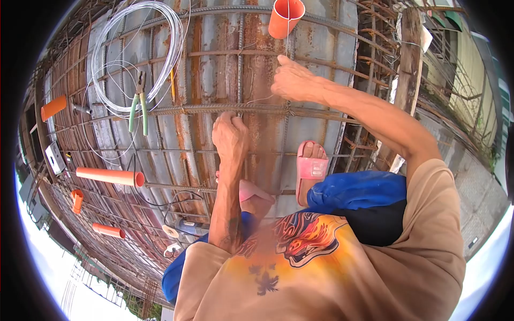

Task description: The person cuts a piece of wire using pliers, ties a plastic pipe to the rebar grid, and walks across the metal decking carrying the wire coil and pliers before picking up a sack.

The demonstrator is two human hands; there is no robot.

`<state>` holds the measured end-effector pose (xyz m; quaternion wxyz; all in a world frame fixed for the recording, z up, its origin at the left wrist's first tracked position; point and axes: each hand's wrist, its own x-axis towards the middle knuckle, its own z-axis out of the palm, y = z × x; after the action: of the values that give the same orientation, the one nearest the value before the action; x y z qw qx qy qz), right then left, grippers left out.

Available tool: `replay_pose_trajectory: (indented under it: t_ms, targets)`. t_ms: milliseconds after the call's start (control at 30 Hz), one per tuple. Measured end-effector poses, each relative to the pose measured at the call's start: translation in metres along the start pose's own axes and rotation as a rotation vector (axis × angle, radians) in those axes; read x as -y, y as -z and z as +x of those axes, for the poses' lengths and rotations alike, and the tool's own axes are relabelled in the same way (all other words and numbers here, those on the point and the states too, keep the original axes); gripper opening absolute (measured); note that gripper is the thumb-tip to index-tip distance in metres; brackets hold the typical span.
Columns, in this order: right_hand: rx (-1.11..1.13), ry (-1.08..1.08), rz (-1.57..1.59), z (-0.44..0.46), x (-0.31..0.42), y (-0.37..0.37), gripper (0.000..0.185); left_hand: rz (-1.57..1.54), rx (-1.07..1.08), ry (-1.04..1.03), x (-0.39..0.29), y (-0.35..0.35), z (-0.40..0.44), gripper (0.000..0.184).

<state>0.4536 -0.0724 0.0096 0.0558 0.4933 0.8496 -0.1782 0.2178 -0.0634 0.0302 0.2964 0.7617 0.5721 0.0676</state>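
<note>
My right hand (pixel 293 79) is closed in a pinch on a thin metal wire (pixel 288 45), which runs up across the mouth of an orange plastic pipe (pixel 279 24). A loose end of thin wire (pixel 259 100) curves out from below this hand toward the left. My left hand (pixel 230 139) is closed at a horizontal ribbed rebar (pixel 187 108), its fingertips curled down near a bar crossing; what it grips is hidden. Pliers with green handles (pixel 140 104) lie to the left, over a coil of silvery wire (pixel 101 91).
Rusty corrugated metal sheets (pixel 203 80) lie under the rebar grid. More orange pipe pieces (pixel 110 176) lie at left, near a power tool (pixel 193 227) with a dark cord. My feet in pink sandals (pixel 312 167) stand among the bars. A wooden post (pixel 409 64) rises at right.
</note>
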Motion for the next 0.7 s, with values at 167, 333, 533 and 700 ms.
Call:
replay_pose_trajectory:
  t_ms: [167,333,533,700]
  targets:
    - [-0.054,0.047,-0.032,-0.002,-0.003,-0.003,0.012,0.006,0.214,0.166,0.013,-0.021,-0.008,0.028]
    - [-0.06,0.067,-0.058,-0.002,-0.003,-0.006,0.014,-0.124,0.297,0.248,-0.002,-0.025,-0.018,0.033]
    - [-0.017,0.094,-0.048,0.002,0.004,-0.01,0.013,-0.186,0.324,0.229,-0.015,-0.052,-0.067,0.037]
    - [-0.008,0.108,-0.1,-0.001,0.0,-0.011,0.013,-0.129,0.469,0.287,-0.019,-0.052,-0.038,0.022]
